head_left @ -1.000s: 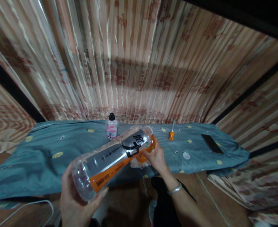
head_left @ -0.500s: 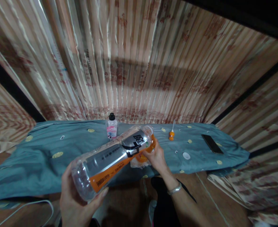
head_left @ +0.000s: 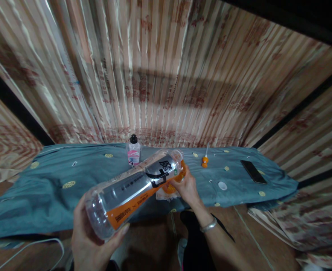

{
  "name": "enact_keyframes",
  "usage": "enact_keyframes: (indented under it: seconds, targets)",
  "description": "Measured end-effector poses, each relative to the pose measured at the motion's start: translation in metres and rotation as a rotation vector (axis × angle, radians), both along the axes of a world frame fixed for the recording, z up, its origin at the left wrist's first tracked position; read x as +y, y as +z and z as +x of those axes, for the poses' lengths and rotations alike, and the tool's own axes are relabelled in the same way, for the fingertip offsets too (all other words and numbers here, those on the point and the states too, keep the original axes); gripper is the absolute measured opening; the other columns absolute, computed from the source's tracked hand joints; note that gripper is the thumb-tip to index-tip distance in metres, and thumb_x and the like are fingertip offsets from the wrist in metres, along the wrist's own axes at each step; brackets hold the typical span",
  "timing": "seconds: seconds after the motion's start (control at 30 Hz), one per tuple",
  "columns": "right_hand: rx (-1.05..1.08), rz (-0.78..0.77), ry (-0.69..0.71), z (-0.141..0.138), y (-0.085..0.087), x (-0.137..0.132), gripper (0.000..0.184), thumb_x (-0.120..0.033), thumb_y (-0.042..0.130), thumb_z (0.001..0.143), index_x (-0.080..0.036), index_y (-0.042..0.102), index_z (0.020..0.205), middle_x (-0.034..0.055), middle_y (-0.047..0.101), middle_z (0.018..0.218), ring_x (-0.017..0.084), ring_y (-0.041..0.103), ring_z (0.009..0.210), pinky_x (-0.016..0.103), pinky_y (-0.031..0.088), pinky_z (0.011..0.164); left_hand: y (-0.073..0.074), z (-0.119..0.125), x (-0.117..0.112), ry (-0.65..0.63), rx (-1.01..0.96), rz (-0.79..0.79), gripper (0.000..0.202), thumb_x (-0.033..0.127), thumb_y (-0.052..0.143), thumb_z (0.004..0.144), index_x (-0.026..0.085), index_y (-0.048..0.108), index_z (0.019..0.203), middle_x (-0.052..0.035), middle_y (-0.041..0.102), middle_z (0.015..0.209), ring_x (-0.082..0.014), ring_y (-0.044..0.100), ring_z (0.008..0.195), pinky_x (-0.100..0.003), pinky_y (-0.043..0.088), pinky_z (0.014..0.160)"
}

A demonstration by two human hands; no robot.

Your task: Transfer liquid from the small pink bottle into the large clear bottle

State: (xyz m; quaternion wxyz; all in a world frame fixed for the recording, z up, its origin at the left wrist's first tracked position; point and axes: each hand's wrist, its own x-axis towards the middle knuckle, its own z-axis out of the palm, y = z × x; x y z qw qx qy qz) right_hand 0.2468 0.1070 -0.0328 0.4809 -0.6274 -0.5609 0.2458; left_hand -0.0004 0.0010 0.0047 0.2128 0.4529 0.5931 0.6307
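You hold a big clear bottle [head_left: 134, 188] in both hands, up in the air in front of you, just over the near edge of the blue-green cloth [head_left: 55, 195]. The bottle lies almost on its side, with its bottom low and close to you and its top higher and farther away. It has an orange and black label wrapped around it. Your left hand [head_left: 92, 237] cups the bottom of the bottle, with the fingers curled around it and the thumb pressed on the orange part. Your right hand [head_left: 187, 190] is closed around the top end, by the orange neck, so your two hands are apart, one at each end. A silver bracelet [head_left: 208, 226] sits on your right wrist. Something pale and orange lies under the bottle's top, but you cannot tell what it is. On the cloth behind the big bottle stands a small bottle [head_left: 133, 152] with a black cap and a pink label. To the right lie a little orange thing with a white stick [head_left: 204, 161], a small white round thing [head_left: 222, 185] and a black phone [head_left: 253, 172]. A white cable [head_left: 41, 244] curls on the floor at the bottom left. A striped curtain [head_left: 166, 75] hangs behind it all.
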Motion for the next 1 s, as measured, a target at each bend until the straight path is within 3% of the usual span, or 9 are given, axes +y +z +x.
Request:
enact_keyframes:
  seconds: [0.17, 0.5, 0.87, 1.0]
  targets:
    - [-0.011, 0.001, 0.002, -0.0006, 0.0008, -0.0005, 0.065, -0.030, 0.078, 0.067, -0.021, 0.057, 0.128, 0.0068, 0.078, 0.106, 0.028, 0.075, 0.098, 0.039, 0.059, 0.086, -0.0002, 0.0000, -0.0003, 0.002, 0.012, -0.002, 0.089, 0.038, 0.086, 0.061, 0.023, 0.052, 0.142, -0.0155, 0.059, 0.140, -0.0412, 0.057, 0.129, -0.059, 0.048, 0.109]
    - [-0.022, 0.016, -0.001, -0.0001, -0.0021, 0.0006, 0.065, -0.030, 0.079, 0.066, -0.020, 0.057, 0.127, 0.0080, 0.078, 0.109, 0.028, 0.075, 0.100, 0.040, 0.058, 0.088, 0.0006, 0.0003, 0.0000, 0.011, 0.016, 0.004, 0.088, 0.038, 0.086, 0.058, 0.024, 0.054, 0.140, -0.0114, 0.062, 0.136, -0.0357, 0.061, 0.124, -0.047, 0.055, 0.102]
    - [-0.029, 0.003, -0.013, 0.0002, -0.0020, 0.0010, 0.067, -0.030, 0.079, 0.065, -0.020, 0.057, 0.128, 0.0076, 0.079, 0.108, 0.029, 0.075, 0.100, 0.039, 0.059, 0.086, -0.0005, 0.0003, 0.0006, 0.010, -0.012, -0.003, 0.090, 0.040, 0.087, 0.057, 0.024, 0.053, 0.140, -0.0135, 0.060, 0.139, -0.0402, 0.057, 0.129, -0.057, 0.047, 0.110]
    - [-0.022, -0.002, -0.005, 0.0004, -0.0025, 0.0011, 0.069, -0.031, 0.079, 0.066, -0.018, 0.056, 0.130, 0.0090, 0.078, 0.109, 0.029, 0.075, 0.101, 0.040, 0.058, 0.088, -0.0014, 0.0000, 0.0006, 0.005, -0.006, 0.004, 0.090, 0.039, 0.087, 0.058, 0.024, 0.054, 0.140, -0.0131, 0.062, 0.137, -0.0379, 0.060, 0.125, -0.053, 0.053, 0.104]
